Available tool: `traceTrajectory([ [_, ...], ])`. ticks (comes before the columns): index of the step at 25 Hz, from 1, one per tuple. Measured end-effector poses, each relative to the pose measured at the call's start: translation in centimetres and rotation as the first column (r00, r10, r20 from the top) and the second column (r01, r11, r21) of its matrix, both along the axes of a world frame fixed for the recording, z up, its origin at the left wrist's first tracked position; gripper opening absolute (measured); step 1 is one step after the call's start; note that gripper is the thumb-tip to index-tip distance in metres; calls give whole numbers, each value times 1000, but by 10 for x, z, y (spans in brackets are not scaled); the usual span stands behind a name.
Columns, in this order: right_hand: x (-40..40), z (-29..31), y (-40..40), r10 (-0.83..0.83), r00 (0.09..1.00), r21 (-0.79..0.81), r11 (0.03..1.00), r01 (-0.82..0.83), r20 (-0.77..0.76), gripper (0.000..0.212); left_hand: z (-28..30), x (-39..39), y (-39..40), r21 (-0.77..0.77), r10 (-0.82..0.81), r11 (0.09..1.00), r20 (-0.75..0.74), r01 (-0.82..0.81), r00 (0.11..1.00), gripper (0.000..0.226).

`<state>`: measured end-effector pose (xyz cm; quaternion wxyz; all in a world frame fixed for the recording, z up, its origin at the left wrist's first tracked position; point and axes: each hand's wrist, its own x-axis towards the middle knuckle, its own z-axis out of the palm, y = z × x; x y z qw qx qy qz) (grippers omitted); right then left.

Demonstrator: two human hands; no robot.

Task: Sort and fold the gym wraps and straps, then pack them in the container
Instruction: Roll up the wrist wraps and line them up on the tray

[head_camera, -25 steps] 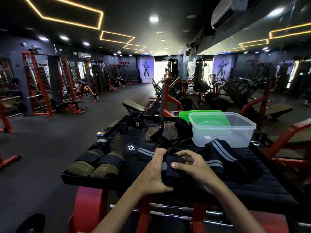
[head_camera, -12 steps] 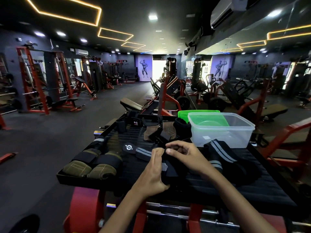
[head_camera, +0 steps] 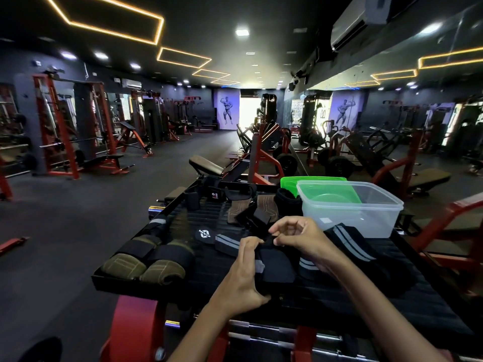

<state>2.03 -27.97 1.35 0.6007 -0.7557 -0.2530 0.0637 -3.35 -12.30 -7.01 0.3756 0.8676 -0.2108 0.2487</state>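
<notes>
While gripped: one wrap (head_camera: 274,265), seemingly.

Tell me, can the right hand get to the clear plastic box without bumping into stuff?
Probably yes. The right hand pinches the black wrap just in front of the clear box, whose top is open. Only a striped wrap lies low between them.

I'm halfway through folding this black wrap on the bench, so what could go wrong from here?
1. The black wrap is held only by the left hand and pinched by the right hand; letting go could undo the fold.
2. The olive green rolled wraps sit at the black padded bench edge and might fall if nudged.
</notes>
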Motion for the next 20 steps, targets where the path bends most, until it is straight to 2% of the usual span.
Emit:
traceTrajectory([
  [2,9,4,4,-101,970,-217,965,149,220,30,-1,0,0,-6,1,1000,9,-1,1000,85],
  [3,13,8,3,-146,949,-298,927,230,279,29,-2,0,0,-15,2,1000,8,-2,1000,84],
  [4,17,12,-1,-161,953,-329,912,243,258,29,-3,0,0,-24,3,1000,3,-3,1000,83],
  [5,19,15,-7,-140,980,-296,938,178,144,29,-3,0,0,-30,3,1000,-3,-3,1000,83],
  [7,14,20,-14,1,987,-105,994,-18,-163,19,-3,0,0,-31,7,999,-13,-7,1000,84],
  [8,10,21,-17,60,966,-15,998,-66,-252,12,-3,0,0,-28,11,1000,-18,-12,1000,86],
  [9,6,20,-17,85,957,24,996,-81,-276,9,-3,1,0,-26,15,1000,-21,-15,1000,87],
  [12,4,18,-6,58,982,89,995,-42,-182,6,-2,1,0,-19,12,1000,-32,-13,999,88],
  [14,13,19,2,-15,987,130,991,36,-160,14,-2,0,1,-5,-4,1000,-40,4,999,91],
  [18,28,-2,22,-56,969,-30,998,50,-241,32,1,-3,1,23,-2,1000,-44,3,999,95],
  [20,29,-13,25,-82,963,-52,996,70,-256,30,2,-4,0,21,28,999,-27,-27,999,90],
])
